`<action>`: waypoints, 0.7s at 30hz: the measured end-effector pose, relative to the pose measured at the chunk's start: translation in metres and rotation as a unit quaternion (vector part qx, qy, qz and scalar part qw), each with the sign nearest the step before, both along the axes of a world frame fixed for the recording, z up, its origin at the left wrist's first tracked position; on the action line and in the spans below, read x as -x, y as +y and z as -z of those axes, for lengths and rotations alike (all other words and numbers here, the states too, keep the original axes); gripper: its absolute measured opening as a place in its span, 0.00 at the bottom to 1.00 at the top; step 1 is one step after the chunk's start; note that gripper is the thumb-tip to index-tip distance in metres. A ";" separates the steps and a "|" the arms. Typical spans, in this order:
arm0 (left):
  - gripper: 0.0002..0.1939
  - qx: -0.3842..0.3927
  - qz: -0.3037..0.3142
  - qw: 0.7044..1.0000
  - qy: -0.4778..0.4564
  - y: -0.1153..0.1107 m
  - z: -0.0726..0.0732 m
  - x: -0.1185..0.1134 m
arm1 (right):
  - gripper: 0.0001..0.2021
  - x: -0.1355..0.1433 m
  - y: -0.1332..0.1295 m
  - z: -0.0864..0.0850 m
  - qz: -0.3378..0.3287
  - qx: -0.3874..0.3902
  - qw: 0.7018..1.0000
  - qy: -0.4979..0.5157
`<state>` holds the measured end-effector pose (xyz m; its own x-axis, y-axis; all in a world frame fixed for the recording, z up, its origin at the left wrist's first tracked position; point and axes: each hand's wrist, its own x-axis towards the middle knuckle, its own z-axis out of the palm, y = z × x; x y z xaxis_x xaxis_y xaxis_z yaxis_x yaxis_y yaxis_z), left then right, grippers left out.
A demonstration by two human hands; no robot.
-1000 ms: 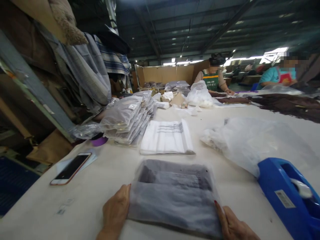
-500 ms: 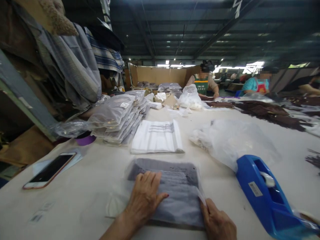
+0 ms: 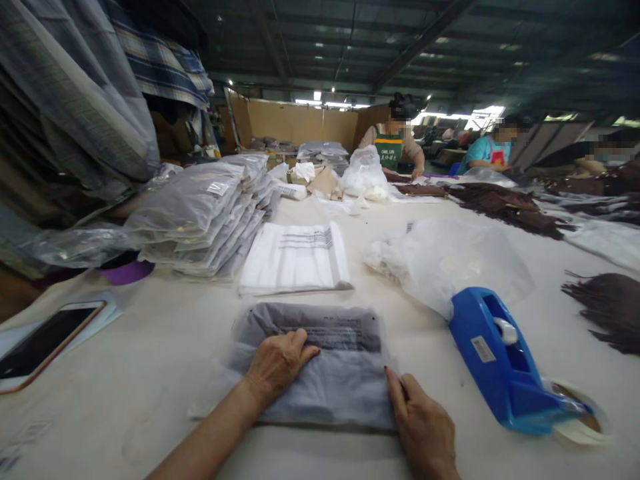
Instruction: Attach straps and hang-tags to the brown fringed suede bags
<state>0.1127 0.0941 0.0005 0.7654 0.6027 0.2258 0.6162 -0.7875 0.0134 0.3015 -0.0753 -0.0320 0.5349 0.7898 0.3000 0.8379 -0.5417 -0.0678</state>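
Observation:
In front of me a clear plastic bag [image 3: 340, 393] with folded grey cloth inside lies flat on the table. Dark printing runs across its upper part, where the grey looks darker. My left hand [image 3: 280, 360] is on the middle of the bag, its fingers curled in and pressed on the film, the thumb pointing right. At the bag's right edge my right hand [image 3: 423, 420] is closed on the plastic, index finger along the side. Just beyond lies a stack of white printed plastic bags [image 3: 297, 257].
A blue tape dispenser [image 3: 500, 367] stands to the right, near a large cloudy plastic bag [image 3: 450, 260]. Filled bags are piled [image 3: 195, 213] at left, by a purple tape roll [image 3: 127, 270] and a phone [image 3: 50, 340]. Co-workers [image 3: 390, 143] stand across the table [image 3: 165, 380].
My left hand has gone from spread flat to curled fingers on the bag. My right hand stays at the right edge. The view has swung right, so things appear further left.

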 end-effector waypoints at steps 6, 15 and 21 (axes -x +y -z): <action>0.14 0.025 -0.016 0.999 0.028 0.001 -0.002 0.000 | 0.17 -0.005 -0.002 -0.004 0.074 0.027 0.997 -0.021; 0.15 0.058 -0.019 0.998 0.029 0.003 0.003 0.004 | 0.25 -0.083 -0.083 -0.062 0.129 -0.310 0.941 0.051; 0.22 0.099 -0.012 0.995 -0.005 0.010 0.011 0.005 | 0.24 -0.147 -0.087 -0.090 0.165 -0.263 0.912 0.268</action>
